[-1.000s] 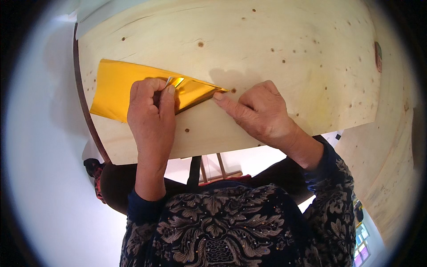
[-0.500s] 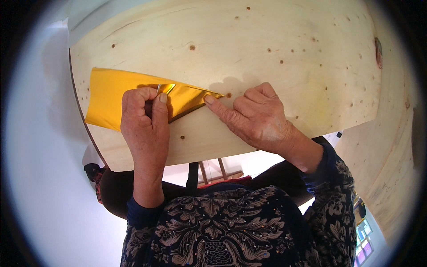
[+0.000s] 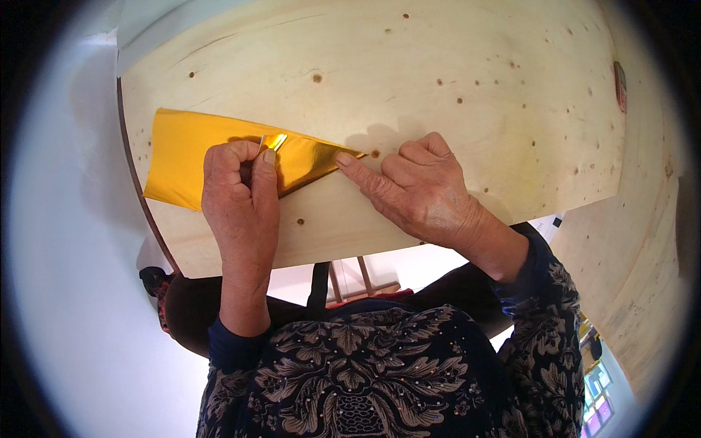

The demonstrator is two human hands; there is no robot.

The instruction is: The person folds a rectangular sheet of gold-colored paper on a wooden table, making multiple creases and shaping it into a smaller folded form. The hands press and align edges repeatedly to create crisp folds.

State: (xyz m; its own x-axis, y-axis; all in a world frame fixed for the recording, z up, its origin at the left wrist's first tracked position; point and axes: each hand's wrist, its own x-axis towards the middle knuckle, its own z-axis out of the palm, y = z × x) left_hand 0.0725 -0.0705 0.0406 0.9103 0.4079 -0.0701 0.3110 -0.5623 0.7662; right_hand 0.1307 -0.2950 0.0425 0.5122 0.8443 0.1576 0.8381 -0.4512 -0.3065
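A sheet of shiny gold foil paper (image 3: 186, 153) lies on the wooden board, wide at the left and folded to a narrow point at the right. My left hand (image 3: 241, 182) is closed in a pinch on a raised flap at the paper's middle, with a bright crease beside the thumb. Its curled fingertips are partly hidden. At the pointed end, one digit of my right hand (image 3: 420, 190), apparently the thumb, presses the paper against the board. The other fingers of that hand are curled in.
The pale wooden board (image 3: 409, 66), dotted with dark knots, reaches away from me. A small reddish-brown object (image 3: 621, 86) lies near its right edge. More wood surface (image 3: 635, 255) shows beyond on the right. Wooden bars (image 3: 365, 274) are visible beneath the near edge.
Both hands keep almost the same hold on the paper. The raised flap by the left thumb has shifted slightly, and the view has moved a little.
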